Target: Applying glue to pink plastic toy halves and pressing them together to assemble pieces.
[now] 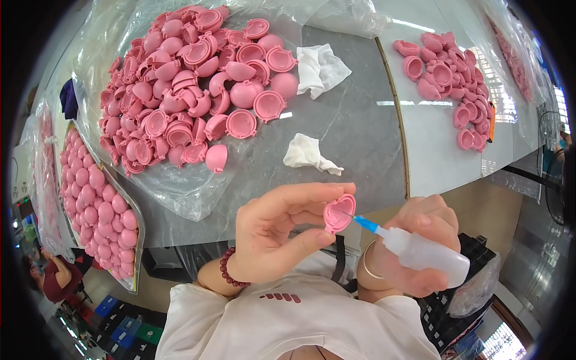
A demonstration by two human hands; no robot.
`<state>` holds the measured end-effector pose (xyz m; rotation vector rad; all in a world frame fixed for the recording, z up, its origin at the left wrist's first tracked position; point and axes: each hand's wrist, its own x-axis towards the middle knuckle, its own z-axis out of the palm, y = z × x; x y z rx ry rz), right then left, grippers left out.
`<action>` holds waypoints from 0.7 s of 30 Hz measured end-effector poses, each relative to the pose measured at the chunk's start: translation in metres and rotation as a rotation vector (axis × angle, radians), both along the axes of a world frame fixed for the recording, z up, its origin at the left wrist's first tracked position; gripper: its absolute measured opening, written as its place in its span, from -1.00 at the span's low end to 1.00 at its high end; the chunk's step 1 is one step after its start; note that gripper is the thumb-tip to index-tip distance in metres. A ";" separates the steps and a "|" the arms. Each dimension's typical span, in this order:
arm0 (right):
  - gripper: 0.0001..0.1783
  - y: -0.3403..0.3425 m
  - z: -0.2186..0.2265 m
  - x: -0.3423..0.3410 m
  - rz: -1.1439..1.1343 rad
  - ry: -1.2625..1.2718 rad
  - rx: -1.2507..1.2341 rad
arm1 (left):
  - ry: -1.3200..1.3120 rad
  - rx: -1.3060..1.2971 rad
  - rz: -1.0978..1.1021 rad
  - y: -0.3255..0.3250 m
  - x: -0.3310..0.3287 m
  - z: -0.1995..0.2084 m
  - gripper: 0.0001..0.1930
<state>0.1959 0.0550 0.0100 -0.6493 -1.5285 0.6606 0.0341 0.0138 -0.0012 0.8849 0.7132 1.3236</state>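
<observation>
Between the thumb and fingers of my left hand [273, 231] is a small pink plastic half-shell [336, 217], its hollow side turned toward my right hand. My right hand [420, 240] is wrapped round a translucent white squeeze bottle [429, 258]. The bottle has a blue tip [365, 224] with a thin needle, which points into the hollow of the half-shell. Whether the needle touches the inner wall, I cannot tell. Beyond my left hand, a large heap of similar pink half-shells [242, 123] lies on clear plastic sheeting.
A crumpled white cloth [311, 154] lies just beyond my hands, a second white cloth [322, 69] farther back. Another pile of pink pieces [442, 74] sits at the far right. At left, a tray [139, 240] holds closed pink balls. A person [60, 277] is at the lower left.
</observation>
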 end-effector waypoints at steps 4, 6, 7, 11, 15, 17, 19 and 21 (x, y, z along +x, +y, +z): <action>-0.29 0.003 -0.001 0.000 0.021 -0.030 0.065 | 0.006 0.008 0.001 -0.001 0.000 0.000 -0.56; -0.29 0.003 -0.002 0.000 0.008 -0.055 0.069 | 0.044 0.026 0.004 0.000 -0.001 0.001 -0.55; -0.29 0.001 -0.002 0.000 -0.013 -0.066 0.062 | 0.084 0.043 0.007 0.001 -0.001 0.001 -0.55; -0.31 -0.001 -0.003 -0.001 -0.107 -0.091 0.069 | 0.183 0.110 0.043 -0.002 -0.002 0.003 -0.56; -0.32 -0.005 -0.003 0.000 -0.113 -0.102 0.051 | 0.144 0.152 0.186 -0.002 0.002 0.001 -0.60; -0.33 -0.007 -0.004 0.000 -0.056 -0.063 0.060 | 0.118 0.156 0.206 -0.003 0.000 -0.002 -0.61; -0.35 -0.006 -0.004 -0.001 -0.015 -0.045 0.085 | 0.233 0.221 0.149 -0.004 -0.005 -0.007 -0.55; -0.36 -0.004 -0.003 0.000 0.025 -0.028 0.113 | 0.140 0.149 0.146 -0.004 -0.002 -0.003 -0.55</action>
